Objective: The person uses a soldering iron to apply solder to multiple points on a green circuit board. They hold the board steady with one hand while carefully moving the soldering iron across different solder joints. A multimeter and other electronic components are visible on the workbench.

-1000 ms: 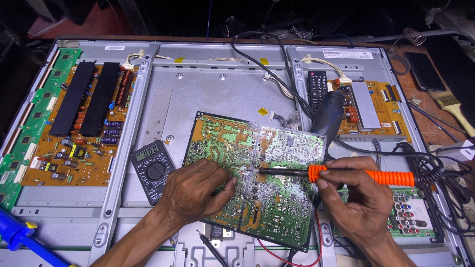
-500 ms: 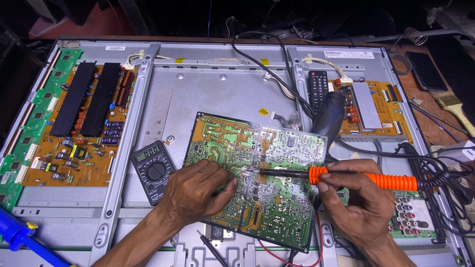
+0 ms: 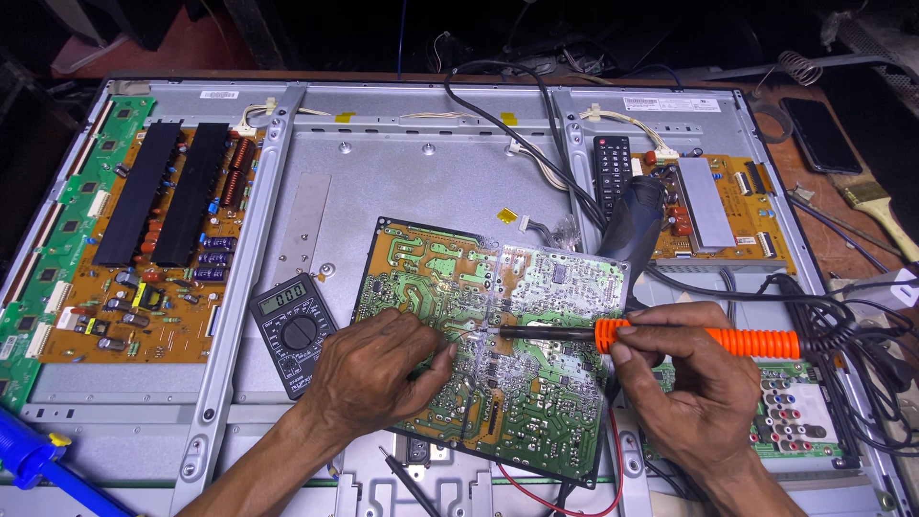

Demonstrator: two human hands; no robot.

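Nothing has shifted: right hand (image 3: pixel 694 393) fingers pinch the orange soldering iron (image 3: pixel 661 337), left hand (image 3: pixel 378 373) fingers pressed together on the circuit board (image 3: pixel 517 383).

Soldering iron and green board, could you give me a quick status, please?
Right hand grips orange-handled soldering iron, tip on circuit board. Left hand rests on board, fingers pinched by the tip. Multimeter beside left hand, clear of the joint.

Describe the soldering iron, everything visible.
The soldering iron has a ribbed orange plastic handle, a dark metal shaft and a thin tip. It lies nearly level, pointing left, tip down on the solder side of the green circuit board. The right hand pinches its handle near the shaft; the left hand rests by the tip. A black cord leaves its rear.
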